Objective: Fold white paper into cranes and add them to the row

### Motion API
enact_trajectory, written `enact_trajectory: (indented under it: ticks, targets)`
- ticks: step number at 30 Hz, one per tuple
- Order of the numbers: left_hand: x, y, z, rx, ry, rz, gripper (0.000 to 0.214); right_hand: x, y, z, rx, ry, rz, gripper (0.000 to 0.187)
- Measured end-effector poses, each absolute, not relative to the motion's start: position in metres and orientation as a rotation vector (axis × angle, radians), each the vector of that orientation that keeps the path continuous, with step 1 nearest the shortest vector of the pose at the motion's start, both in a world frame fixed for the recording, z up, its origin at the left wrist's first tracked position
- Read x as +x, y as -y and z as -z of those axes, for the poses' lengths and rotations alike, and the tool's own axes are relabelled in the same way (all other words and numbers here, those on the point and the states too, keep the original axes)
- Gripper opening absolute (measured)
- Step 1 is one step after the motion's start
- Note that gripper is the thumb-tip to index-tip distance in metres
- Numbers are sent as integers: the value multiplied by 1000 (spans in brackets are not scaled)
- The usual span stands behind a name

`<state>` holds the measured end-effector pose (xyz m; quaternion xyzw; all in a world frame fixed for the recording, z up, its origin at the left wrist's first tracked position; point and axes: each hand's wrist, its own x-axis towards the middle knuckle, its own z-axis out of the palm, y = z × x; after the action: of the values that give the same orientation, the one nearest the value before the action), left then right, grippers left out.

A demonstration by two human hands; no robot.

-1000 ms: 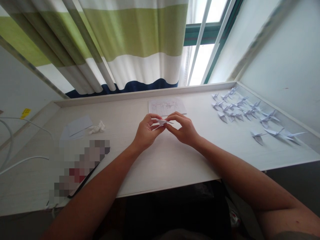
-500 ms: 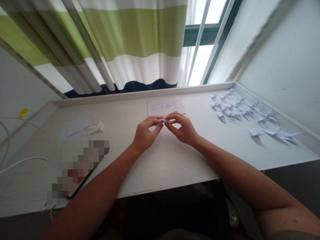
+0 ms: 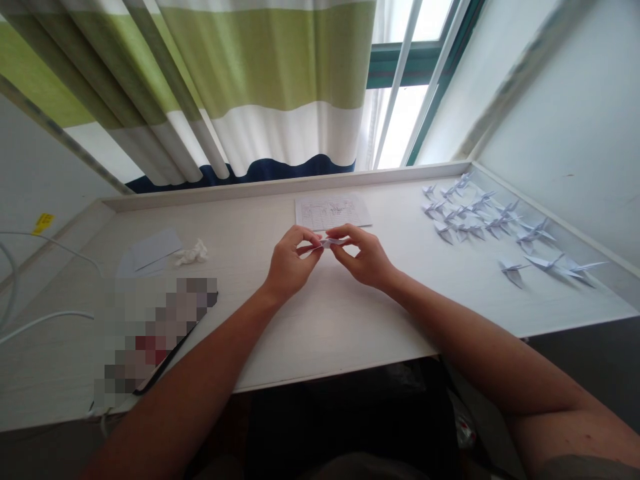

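Note:
Between my two hands is a small piece of folded white paper (image 3: pixel 326 244), held above the middle of the desk. My left hand (image 3: pixel 294 261) pinches its left side between thumb and fingers. The right side is pinched the same way by my right hand (image 3: pixel 364 257). My fingertips cover much of the paper, so its exact shape is hard to make out. Just beyond my hands lies a printed sheet or booklet (image 3: pixel 330 211). Several folded paper cranes (image 3: pixel 470 217) stand grouped at the right of the desk.
On the left of the white desk (image 3: pixel 320 333) lie loose white paper sheets (image 3: pixel 153 252), a crumpled tissue (image 3: pixel 193 253) and a blurred-out, dark-edged device (image 3: pixel 170 333). White cables (image 3: pixel 45 323) run at the far left. A raised rim borders the back, below a curtain (image 3: pixel 260 80).
My left fingers have shifted slightly on the folded paper, and a bit more of its middle shows between my hands. My right hand stays nearly in place.

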<state>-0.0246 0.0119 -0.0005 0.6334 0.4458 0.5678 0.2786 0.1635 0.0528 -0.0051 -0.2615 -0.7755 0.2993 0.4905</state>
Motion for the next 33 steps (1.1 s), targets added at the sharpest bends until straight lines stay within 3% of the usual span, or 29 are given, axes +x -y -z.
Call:
enact_trajectory:
  ticks: [15, 26, 33]
  targets:
    - [-29, -19, 2, 1440, -1149, -1495, 24, 166, -57, 5, -744, 1914, -708, 17]
    - [-30, -18, -5, 1361, -1077, -1401, 40, 164, -55, 7, -797, 1777, -944, 33]
    - [-30, -17, -5, 1256, -1075, -1368, 38, 163, -58, 7, -761, 1670, -1073, 36]
